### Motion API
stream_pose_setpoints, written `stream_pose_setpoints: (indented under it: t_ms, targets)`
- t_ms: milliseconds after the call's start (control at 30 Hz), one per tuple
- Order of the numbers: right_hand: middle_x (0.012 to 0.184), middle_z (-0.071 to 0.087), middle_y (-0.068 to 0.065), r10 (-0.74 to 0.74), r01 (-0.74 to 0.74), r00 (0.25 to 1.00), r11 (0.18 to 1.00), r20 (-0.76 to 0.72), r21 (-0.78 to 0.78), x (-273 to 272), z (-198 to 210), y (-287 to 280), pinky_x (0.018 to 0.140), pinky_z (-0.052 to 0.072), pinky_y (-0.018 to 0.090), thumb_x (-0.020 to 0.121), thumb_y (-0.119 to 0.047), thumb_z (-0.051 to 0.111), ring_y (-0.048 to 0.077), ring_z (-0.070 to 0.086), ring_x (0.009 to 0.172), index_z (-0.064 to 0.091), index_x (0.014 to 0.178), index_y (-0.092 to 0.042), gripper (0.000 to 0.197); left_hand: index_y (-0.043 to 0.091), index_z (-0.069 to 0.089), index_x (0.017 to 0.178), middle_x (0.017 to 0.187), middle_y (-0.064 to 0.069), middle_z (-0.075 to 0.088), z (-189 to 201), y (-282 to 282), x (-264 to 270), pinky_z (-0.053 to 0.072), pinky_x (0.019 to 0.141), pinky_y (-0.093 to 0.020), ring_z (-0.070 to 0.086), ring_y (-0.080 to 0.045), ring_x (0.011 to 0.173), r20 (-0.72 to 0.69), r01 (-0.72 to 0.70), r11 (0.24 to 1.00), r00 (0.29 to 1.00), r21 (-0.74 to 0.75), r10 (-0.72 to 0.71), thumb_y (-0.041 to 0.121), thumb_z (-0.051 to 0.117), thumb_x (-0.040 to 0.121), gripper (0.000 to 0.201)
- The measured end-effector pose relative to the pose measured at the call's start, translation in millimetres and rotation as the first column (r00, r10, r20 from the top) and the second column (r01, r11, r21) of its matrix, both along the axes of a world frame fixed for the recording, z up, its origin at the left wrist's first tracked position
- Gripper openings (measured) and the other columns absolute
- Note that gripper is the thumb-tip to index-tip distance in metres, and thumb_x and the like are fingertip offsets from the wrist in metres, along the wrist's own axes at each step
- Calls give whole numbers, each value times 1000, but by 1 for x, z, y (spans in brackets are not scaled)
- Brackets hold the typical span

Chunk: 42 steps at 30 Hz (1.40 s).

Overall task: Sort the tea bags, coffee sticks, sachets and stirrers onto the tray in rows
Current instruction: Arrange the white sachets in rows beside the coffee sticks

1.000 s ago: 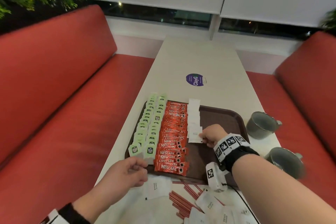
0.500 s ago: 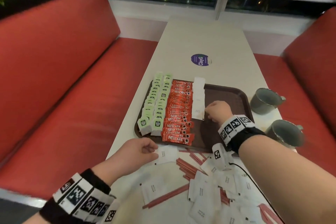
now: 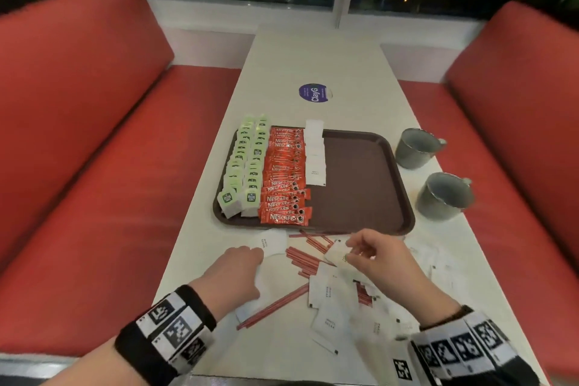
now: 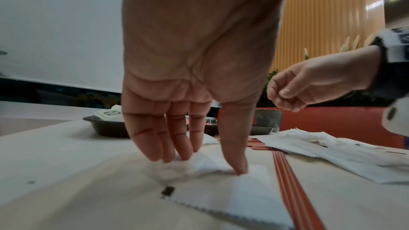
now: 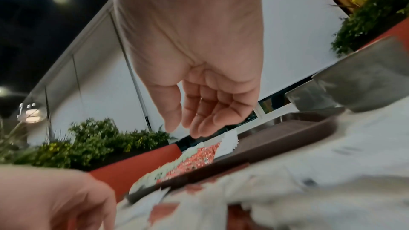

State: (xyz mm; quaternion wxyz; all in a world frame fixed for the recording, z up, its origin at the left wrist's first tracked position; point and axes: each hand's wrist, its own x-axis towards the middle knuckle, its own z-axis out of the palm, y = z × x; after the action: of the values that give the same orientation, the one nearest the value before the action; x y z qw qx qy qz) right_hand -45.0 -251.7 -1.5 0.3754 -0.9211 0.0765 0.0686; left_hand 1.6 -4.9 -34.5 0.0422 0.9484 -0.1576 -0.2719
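— Both of my hands are sitting nearer to me than a moment ago. My right hand (image 3: 376,255) is off the tray (image 3: 360,185) now and hovering over the loose pile at the near edge of the table (image 3: 313,56).

— What does that mean for the sorting?

— I'm judging that one more sachet has gone into the white row (image 3: 315,157) and I'm reaching for the next. That row is only running about two thirds of the way down the tray.

— What are your fingers doing?

— My right fingers are hanging loosely curled and holding nothing. My left hand (image 4: 194,80) is pressing straight fingertips down on a white sachet (image 4: 239,197) lying flat on the table, left of the pile.

— How is that sachet looking?

— Thin, flat paper with a serrated edge and a small black mark at one corner; I'm guessing it's sliding more easily than it's lifting.

— And the rest?

— Green tea bags (image 3: 247,166) are filling the left rows, red coffee sticks (image 3: 285,175) are lying beside them, the tray's right half is showing bare brown, and red stirrers (image 3: 300,260) are lying mixed with loose sachets (image 3: 332,301) near me.
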Motion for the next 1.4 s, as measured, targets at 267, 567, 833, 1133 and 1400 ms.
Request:
stream_pose_setpoints:
  t_ms: [267, 567, 833, 1133, 1400]
  targets:
    - [131, 49, -11, 287, -337, 941, 837, -180, -431, -31, -34, 17, 102, 33, 32, 82, -47, 63, 15, 39, 121, 49, 132, -31, 55, 16, 47, 120, 112, -4, 58, -4, -3, -6, 37, 70, -23, 55, -21, 102, 21, -4, 1000, 1000, -15, 4, 17, 62, 84, 39]
    - [121, 52, -5, 279, -367, 929, 781, -244, -505, -19, -37, 29, 95, 32, 37, 83, -36, 64, 20, 43, 116, 49, 129, -29, 49, 17, 46, 121, 115, -4, 57, -1, -2, -8, 43, 78, -24, 55, -21, 103, 12, -12, 1000, 1000, -28, 13, 17, 62, 85, 39]
    - [119, 49, -1, 269, -350, 936, 794, -228, -498, -21, -42, 32, 91, 32, 37, 85, -26, 57, 22, 43, 115, 53, 117, -24, 32, 22, 54, 127, 124, 3, 55, 21, -43, -17, 40, 94, -27, 47, -16, 115, 132, 185, 941, 979, -284, -153, 34, 66, 84, 46]
    - [113, 53, -1, 291, -342, 940, 805, -179, -484, -22, -41, 31, 83, 24, 36, 85, -15, 50, 22, 44, 112, 55, 114, -24, 31, 17, 62, 107, 111, -2, 63, 0, -79, -18, 41, 79, -26, 56, -20, 104, 131, 315, 918, 948, -241, -291, 23, 66, 80, 29]
    - [102, 49, -4, 277, -293, 956, 870, -99, -397, -16, -41, 26, 79, 23, 33, 83, -13, 51, 19, 50, 106, 55, 111, -25, 31, 19, 65, 108, 108, -2, 67, -9, -89, -14, 46, 80, -28, 61, -21, 100, 31, 156, 923, 987, -351, -155, 18, 61, 84, 25]
